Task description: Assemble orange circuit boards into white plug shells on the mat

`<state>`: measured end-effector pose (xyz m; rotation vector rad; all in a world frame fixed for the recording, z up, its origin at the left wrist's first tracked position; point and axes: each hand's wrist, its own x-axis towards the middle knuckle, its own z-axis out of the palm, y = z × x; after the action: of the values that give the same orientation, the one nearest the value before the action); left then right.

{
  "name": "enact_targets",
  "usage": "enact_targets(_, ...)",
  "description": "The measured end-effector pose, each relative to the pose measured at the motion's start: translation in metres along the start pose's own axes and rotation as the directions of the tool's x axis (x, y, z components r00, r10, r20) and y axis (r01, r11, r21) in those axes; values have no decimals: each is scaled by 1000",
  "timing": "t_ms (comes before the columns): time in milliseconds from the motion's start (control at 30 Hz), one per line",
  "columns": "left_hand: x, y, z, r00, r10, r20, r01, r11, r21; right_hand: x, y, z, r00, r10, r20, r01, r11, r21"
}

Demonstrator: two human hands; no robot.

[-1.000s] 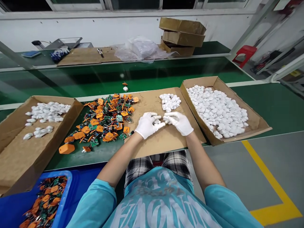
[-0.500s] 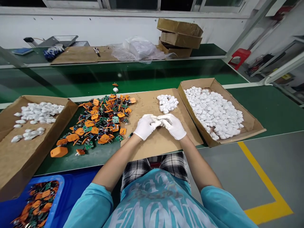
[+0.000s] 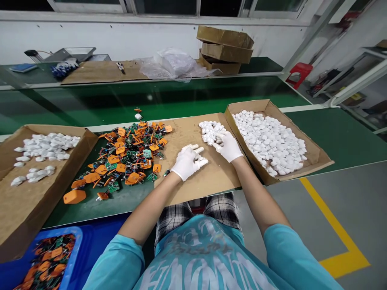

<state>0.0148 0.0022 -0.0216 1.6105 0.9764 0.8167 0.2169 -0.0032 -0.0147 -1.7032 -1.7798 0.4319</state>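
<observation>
Both my hands wear white gloves. My left hand (image 3: 188,162) rests over the brown cardboard sheet (image 3: 181,192), fingers stretched and thumb apart, with nothing visible in it. At the small heap of white, pebble-like pieces (image 3: 208,129) is my right hand (image 3: 228,147). Its thumb and fingers are apart at the heap's near right edge and hide some pieces; I see none held. Left of the sheet lies a large pile of orange plastic parts with green circuit boards (image 3: 133,151), close to my left hand.
A cardboard tray (image 3: 314,167) of white pieces stands right, another cardboard tray (image 3: 36,197) left. A blue bin (image 3: 79,237) with orange parts sits below the table's left edge. One orange part (image 3: 138,109) and a white piece (image 3: 138,116) lie farther back. Stacked boxes (image 3: 226,50) stand behind.
My hands were together over the sheet; now they are apart. The right hand has moved right and away from me to the small white heap. The left has stayed nearly in place, its fingers spread.
</observation>
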Motion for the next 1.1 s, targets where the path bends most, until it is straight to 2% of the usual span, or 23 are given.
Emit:
enact_targets(100,0,1,-3,989,138,47,-146,938,315,3,-4,5,999,25,-30,-27,996,-80)
enact_targets(167,-1,0,-4,978,193,77,-207,870,447,0,-6,5,998,33,-44,-38,992,-119)
enact_targets(367,-3,-1,-5,963,264,51,-244,777,580,-8,-11,3,995,61,-74,-78,965,-249)
enact_targets(533,-5,3,-6,960,281,4,-225,759,611,0,-9,5,996,60,-60,-68,987,-144)
enact_targets(633,-6,4,-8,964,266,-4,-213,778,591,0,-4,3,995,52,-81,-58,995,-81)
enact_targets(733,-7,4,-11,970,239,-37,-188,840,509,-5,1,-1,994,49,-102,-48,999,12)
enact_targets(867,-4,7,-24,945,282,-165,-207,908,363,-8,7,-5,992,52,-114,-31,984,174)
enact_targets(933,0,12,-34,921,280,-270,-226,950,214,-8,8,-6,984,87,-153,-29,938,345)
enact_targets(1000,1,18,-45,901,225,-370,-229,973,34,-7,8,-7,971,174,-167,-59,843,535)
enact_targets(1067,-5,24,-57,900,180,-398,-212,976,-37,-7,6,-7,963,242,-117,-105,738,667)
enact_targets(1100,-11,26,-63,905,176,-387,-198,980,-18,-7,5,-8,963,255,-85,-121,695,708)
